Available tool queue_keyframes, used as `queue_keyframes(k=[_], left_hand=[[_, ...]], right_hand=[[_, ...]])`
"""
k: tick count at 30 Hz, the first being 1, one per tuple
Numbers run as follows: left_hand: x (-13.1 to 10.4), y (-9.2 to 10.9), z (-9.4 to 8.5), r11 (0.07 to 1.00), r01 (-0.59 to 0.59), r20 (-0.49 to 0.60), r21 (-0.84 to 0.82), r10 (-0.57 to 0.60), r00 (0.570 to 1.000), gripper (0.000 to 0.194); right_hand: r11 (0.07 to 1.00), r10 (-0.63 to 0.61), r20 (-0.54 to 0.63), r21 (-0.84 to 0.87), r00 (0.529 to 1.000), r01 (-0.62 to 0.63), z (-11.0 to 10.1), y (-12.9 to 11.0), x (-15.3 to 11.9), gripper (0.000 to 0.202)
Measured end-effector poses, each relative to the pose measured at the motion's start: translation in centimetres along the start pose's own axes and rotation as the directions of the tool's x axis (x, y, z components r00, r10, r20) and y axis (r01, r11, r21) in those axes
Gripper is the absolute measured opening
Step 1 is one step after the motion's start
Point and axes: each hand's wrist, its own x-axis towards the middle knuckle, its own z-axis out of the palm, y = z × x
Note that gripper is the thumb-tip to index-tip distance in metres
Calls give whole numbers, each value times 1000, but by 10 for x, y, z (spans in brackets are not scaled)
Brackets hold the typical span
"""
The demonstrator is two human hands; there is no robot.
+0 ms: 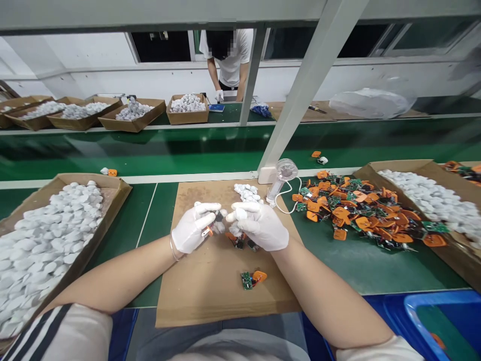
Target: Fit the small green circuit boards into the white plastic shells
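A striped sleeve (80,328) at seven o'clock could snag the cardboard box (114,195) at nine. Near the dial's centre, the left hand (193,228) pinches a dark part (219,216), the right hand (265,226) a white piece (241,214); slack fingertips might drop either.

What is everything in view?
Near boxes: two, brown, left, right
Far boxes: about five, brown, back
Cardboard: one, brown, centre
White pieces: many, boxes and cardboard
Tabbed boards: many, green, orange, mostly right
Benches: two, green, near and back
Fan: one, clear, beside cardboard
Bins: at least one, blue, bottom right
Bag: one, clear, back right
Booklet: one, blue, back
Person: one, white shirt, back
Post: one, white, centre
Left hand: one, white glove, centre, holding dark piece
Right hand: one, white glove, centre, holding white piece
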Motion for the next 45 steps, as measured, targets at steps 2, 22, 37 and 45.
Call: queue_keyframes(k=[2,22,37,45], left_hand=[[-2,5,1,1000,12,14,-16,-12,1000,36],[7,-3,-12,991,118,54,-59,-115,992,41],[3,-3,-13,865,-285,188,412,225,956,21],[-4,-1,-1,944,-118,47,307,109,993,27]], right_hand=[[999,18,23,-50,1000,-16,-1,-2,-1,32],[982,189,-192,28,963,-188,7,2,-2,25],[989,32,-316,-128,948,-76,0,0,-7,30],[883,11,-67,-467,998,-41,6,8,-15,17]])
